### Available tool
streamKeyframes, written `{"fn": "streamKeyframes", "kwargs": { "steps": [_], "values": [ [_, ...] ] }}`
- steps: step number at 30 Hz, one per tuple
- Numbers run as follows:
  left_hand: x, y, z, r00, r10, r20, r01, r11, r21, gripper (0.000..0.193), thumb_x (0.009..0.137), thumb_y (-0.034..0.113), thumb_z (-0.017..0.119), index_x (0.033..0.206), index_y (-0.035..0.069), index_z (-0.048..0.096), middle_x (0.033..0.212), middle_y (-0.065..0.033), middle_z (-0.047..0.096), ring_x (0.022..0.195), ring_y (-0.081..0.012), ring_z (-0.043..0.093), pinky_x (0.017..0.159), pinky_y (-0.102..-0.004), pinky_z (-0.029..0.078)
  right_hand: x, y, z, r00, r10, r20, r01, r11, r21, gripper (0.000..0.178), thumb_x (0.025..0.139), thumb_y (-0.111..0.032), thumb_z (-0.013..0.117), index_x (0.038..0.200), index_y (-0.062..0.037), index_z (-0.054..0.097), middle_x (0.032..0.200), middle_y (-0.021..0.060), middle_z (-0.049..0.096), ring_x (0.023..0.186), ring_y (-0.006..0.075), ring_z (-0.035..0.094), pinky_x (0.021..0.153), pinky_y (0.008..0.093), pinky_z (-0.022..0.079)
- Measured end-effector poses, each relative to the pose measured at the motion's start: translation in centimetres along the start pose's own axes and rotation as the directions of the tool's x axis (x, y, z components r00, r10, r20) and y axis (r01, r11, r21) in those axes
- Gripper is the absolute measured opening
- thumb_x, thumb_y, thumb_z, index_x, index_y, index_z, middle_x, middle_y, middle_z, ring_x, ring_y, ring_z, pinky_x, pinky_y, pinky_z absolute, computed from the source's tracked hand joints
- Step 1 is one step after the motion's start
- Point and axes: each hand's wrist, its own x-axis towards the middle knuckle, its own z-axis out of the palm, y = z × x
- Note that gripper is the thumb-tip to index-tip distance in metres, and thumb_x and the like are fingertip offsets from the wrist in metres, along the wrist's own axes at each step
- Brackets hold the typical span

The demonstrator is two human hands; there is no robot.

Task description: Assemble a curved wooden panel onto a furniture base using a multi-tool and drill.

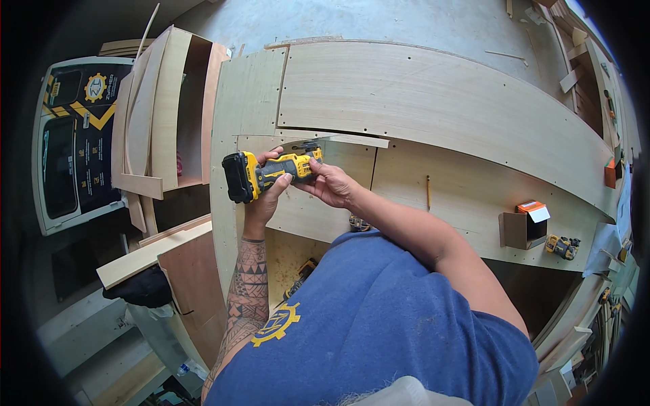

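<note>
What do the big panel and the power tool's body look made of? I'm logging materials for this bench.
Panel: apparently plywood or veneered board, pale, with fine straight grain, matte and unfinished. Power tool, gripped by left hand and right hand: likely moulded plastic, yellow and black, slightly glossy.

A grey concrete floor [420,20] lay beyond the plywood workbench [474,196]. An open wooden cabinet [183,115] stood at the left, with timber offcuts [575,61] stacked along the right.

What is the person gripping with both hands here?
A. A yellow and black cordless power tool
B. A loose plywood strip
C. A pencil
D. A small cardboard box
A: the left hand and right hand both close on the yellow and black cordless power tool over the plywood panel.
</note>
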Motion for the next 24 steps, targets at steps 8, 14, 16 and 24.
{"fn": "streamKeyframes", "kwargs": {
  "steps": [8, 14, 16, 24],
  "values": [
    [0.3, 0.2, 0.4, 1.000, -0.003, 0.021, 0.003, 1.000, -0.003, 0.047, 0.089, 0.003, 0.076, 0.132, 0.007, 0.056, 0.146, -0.0178, 0.055, 0.130, -0.0251, 0.060, 0.111, -0.0399, 0.052, 0.1, 0.1, -0.6, 1.000, -0.010, -0.003, 0.010, 1.000, 0.014, 0.050, 0.110, -0.033, 0.055, 0.144, 0.0020, 0.044, 0.144, 0.0173, 0.054, 0.137, 0.0295, 0.055, 0.122, 0.0486, 0.046],
    [0.6, -0.1, 0.3, 0.999, 0.014, 0.043, -0.016, 0.999, 0.036, 0.048, 0.090, 0.004, 0.077, 0.132, 0.008, 0.056, 0.147, -0.0177, 0.055, 0.130, -0.0251, 0.059, 0.111, -0.0398, 0.052, -0.2, -0.2, -0.7, 1.000, -0.012, 0.001, 0.012, 1.000, 0.024, 0.050, 0.110, -0.032, 0.055, 0.144, 0.0019, 0.044, 0.145, 0.0170, 0.054, 0.138, 0.0290, 0.055, 0.122, 0.0487, 0.046],
    [0.6, -0.1, 0.4, 0.999, 0.006, 0.050, -0.008, 0.999, 0.041, 0.048, 0.090, 0.004, 0.077, 0.133, 0.008, 0.056, 0.147, -0.0176, 0.055, 0.130, -0.0250, 0.059, 0.111, -0.0393, 0.051, -0.3, -0.3, -0.6, 1.000, -0.013, 0.006, 0.013, 0.999, 0.031, 0.049, 0.110, -0.031, 0.055, 0.144, 0.0019, 0.044, 0.146, 0.0168, 0.053, 0.138, 0.0289, 0.055, 0.122, 0.0487, 0.046],
    [0.9, 0.4, 0.8, 0.997, -0.001, 0.079, -0.003, 0.999, 0.049, 0.048, 0.090, 0.003, 0.077, 0.132, 0.008, 0.056, 0.146, -0.0182, 0.055, 0.131, -0.0249, 0.059, 0.112, -0.0385, 0.050, -0.2, -0.4, -1.1, 1.000, -0.019, -0.008, 0.019, 0.999, 0.047, 0.048, 0.109, -0.031, 0.057, 0.145, -0.0009, 0.047, 0.142, 0.0150, 0.057, 0.134, 0.0292, 0.058, 0.119, 0.0508, 0.048]
  ]
}}
